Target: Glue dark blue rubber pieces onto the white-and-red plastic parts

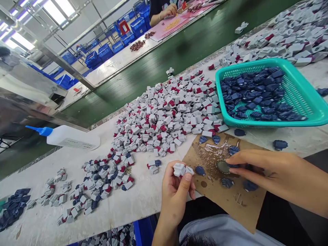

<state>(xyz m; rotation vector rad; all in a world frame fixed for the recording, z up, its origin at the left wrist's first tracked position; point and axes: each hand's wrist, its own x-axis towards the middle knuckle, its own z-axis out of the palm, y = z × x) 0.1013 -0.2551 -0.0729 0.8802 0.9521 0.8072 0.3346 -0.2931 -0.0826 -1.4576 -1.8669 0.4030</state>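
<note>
Left hand: the left hand [174,195] has its fingers curled in and its thumb pressed down, closed around a grey part [180,169], blocky and smooth-faced, with a bit of dark red beneath.
Right hand: the right hand [278,172] brings thumb and forefinger almost together, pinching a navy piece [233,166]; how the other fingers lie I can't quite tell.
Where the navy piece is: right at the edge of a cap [221,166], a shallow round with a crimped rim and something dull grey-green in it; whether they touch is hidden from me.
Cardboard: the cap sits on brown cardboard [238,206], soaked glossy and dark towards the far side, drier and scuffed nearer the lap; ribbed navy lumps lie around the cap.
Basket: a teal plastic basket [303,122], lattice-walled with a smooth rounded lip, holds many more ridged navy lumps.
Heap: beyond the left hand rises a heap [164,116] of angular grey blocks with matte dark red bits.
Pile: a smaller pile [102,181], left of the hands, mixes grey, red and navy.
Bottle: a soft-looking white bottle [73,137] lies on its side, its blue nozzle tapering to a point.
Bench: the bench [143,201] is pale and smeared; past it runs a smooth green belt [143,75].
Across: a co-worker's hand [169,12] rests over a pink mat [164,32].
</note>
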